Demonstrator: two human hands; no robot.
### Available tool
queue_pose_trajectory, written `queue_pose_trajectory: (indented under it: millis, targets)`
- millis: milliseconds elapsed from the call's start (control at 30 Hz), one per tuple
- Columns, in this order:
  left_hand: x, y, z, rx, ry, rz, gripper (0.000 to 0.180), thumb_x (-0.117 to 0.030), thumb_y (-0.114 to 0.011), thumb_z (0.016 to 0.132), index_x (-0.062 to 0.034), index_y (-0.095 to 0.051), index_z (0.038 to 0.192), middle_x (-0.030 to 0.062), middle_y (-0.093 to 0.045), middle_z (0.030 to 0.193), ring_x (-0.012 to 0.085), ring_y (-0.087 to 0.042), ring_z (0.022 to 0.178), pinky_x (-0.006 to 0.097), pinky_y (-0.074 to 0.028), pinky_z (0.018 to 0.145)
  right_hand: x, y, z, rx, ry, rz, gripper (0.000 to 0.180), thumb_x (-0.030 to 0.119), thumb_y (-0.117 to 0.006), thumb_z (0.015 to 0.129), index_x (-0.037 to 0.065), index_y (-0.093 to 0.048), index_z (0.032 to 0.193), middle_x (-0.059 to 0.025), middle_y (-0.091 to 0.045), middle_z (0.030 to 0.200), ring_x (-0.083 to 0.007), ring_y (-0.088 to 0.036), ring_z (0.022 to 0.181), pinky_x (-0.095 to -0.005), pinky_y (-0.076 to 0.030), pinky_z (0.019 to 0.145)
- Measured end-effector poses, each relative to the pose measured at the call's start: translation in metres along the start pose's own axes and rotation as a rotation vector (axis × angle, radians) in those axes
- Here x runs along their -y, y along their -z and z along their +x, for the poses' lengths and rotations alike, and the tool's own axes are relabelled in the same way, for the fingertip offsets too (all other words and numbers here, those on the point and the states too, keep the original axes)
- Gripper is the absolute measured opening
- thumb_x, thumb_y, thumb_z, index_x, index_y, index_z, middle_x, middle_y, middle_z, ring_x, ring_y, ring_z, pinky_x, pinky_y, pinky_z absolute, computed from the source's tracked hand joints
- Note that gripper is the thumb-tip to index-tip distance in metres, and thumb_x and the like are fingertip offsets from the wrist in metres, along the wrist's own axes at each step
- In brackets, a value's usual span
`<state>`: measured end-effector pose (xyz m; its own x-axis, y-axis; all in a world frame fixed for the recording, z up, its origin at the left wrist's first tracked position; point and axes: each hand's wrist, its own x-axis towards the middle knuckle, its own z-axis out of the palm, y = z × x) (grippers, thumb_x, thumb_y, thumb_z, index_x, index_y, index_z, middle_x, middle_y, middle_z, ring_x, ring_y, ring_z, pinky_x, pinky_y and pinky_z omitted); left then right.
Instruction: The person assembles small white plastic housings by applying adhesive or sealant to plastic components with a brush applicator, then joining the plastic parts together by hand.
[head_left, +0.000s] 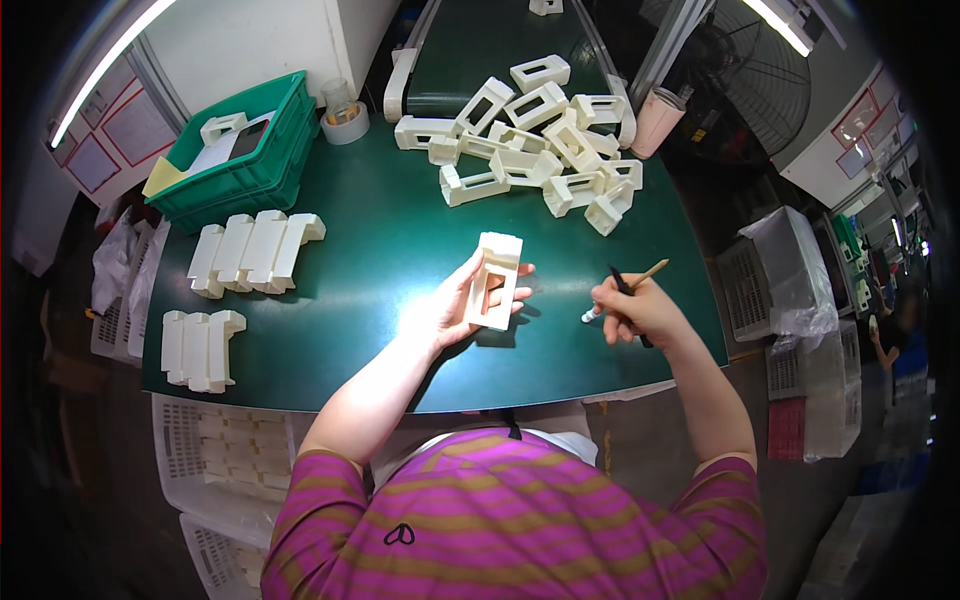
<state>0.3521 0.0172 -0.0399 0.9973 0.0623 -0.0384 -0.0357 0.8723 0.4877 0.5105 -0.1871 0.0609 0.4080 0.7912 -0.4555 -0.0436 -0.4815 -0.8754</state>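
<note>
My left hand (455, 302) is wrapped round a cream plastic housing (498, 256), held tilted up over the middle of the green table. The housing has a rectangular opening, and fingers show through it and past its right edge. To its right, my right hand (648, 306) is closed on a slim stick (655, 269) with a tan pointed end and a whitish end toward the housing. A black pen-like tool (620, 281) crosses the same fingers; its exact kind I cannot make out. The right hand stays apart from the housing.
Several loose housings (525, 168) lie heaped at the table's far side before a green conveyor belt (500, 60). Two rows of housings (255, 252) stand at left, near a green crate (240, 185). A pink cup (659, 122) stands at far right.
</note>
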Motion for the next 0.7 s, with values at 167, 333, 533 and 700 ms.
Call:
queue_pose_trajectory:
  millis: [167, 333, 533, 700]
  targets:
    - [-0.008, -0.001, -0.005, 0.055, -0.009, -0.090, 0.057, -0.042, -0.039, 0.092, -0.0058, -0.028, 0.134, 0.0173, -0.041, 0.131, 0.0310, -0.052, 0.109, 0.043, -0.046, 0.090, -0.011, -0.017, 0.007, -0.065, 0.183, 0.110, 0.025, 0.022, -0.055, 0.088, 0.003, -0.052, 0.072, -0.0074, -0.054, 0.050, -0.0072, -0.044, 0.035, -0.0176, -0.030, 0.034]
    - [-0.013, 0.002, -0.004, 0.063, -0.032, -0.118, 0.057, -0.043, -0.037, 0.092, -0.0054, -0.029, 0.133, 0.0172, -0.041, 0.131, 0.0309, -0.052, 0.109, 0.043, -0.046, 0.090, 0.000, -0.040, 0.032, -0.339, 0.659, 0.302, 0.018, 0.021, -0.053, 0.090, 0.003, -0.051, 0.089, -0.0050, -0.059, 0.076, -0.0021, -0.042, 0.057, -0.0145, -0.030, 0.049]
    - [-0.014, 0.006, -0.003, -0.033, -0.124, 0.031, 0.056, -0.044, -0.037, 0.092, -0.0053, -0.032, 0.132, 0.0153, -0.042, 0.130, 0.0294, -0.051, 0.111, 0.040, -0.045, 0.092, -0.028, -0.081, 0.073, -0.599, 0.781, -0.034, 0.038, 0.024, -0.042, 0.094, 0.004, -0.043, 0.127, -0.0037, -0.056, 0.100, -0.0078, -0.044, 0.079, -0.0202, -0.038, 0.077]
    - [-0.012, -0.012, -0.009, -0.222, -0.351, 0.378, 0.055, -0.041, -0.043, 0.091, -0.0074, -0.028, 0.133, 0.0125, -0.042, 0.128, 0.0275, -0.049, 0.111, 0.038, -0.043, 0.091, -0.029, -0.096, 0.070, -0.600, 0.904, -0.269, 0.032, -0.001, -0.052, 0.085, 0.003, -0.056, 0.116, -0.0106, -0.059, 0.093, -0.0188, -0.058, 0.085, -0.0267, -0.045, 0.075]
